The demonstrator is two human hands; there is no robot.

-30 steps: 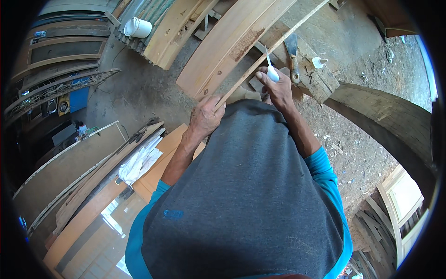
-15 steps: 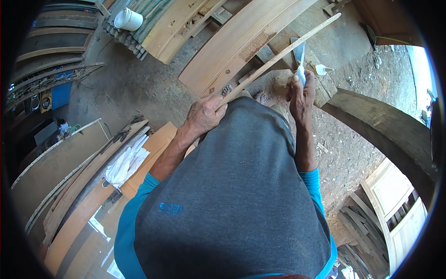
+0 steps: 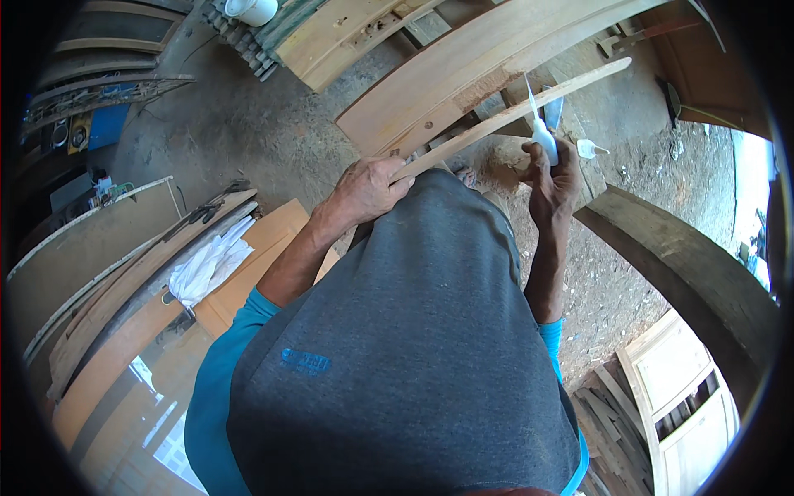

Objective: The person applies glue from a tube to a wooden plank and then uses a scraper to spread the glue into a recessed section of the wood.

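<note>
My left hand (image 3: pixel 368 192) is closed around the near end of a long, thin wooden strip (image 3: pixel 496 122), which slants up to the right. In my right hand (image 3: pixel 552 182) is a white squeeze bottle (image 3: pixel 542 140) with a long, pointed nozzle. The nozzle crosses over the strip's far half; whether it touches the wood I cannot tell. A flat metal blade (image 3: pixel 554 111), like a scraper's, shows beyond the strip, its handle hidden. Right of the bottle lies a small white piece with a pointed spout (image 3: pixel 588 149).
A large wooden panel (image 3: pixel 447 74) with sawdust on it lies ahead. A thick curved beam (image 3: pixel 678 240) runs along the right. Boards with a white cloth (image 3: pixel 211 260) on them lean at left. Panelled wooden pieces (image 3: pixel 670 372) and scraps are at lower right. A white bucket (image 3: pixel 251 10) stands far left.
The view has shifted. The bottle in my right hand has tilted so that its nozzle leans left across the strip. My left hand keeps its hold on the strip.
</note>
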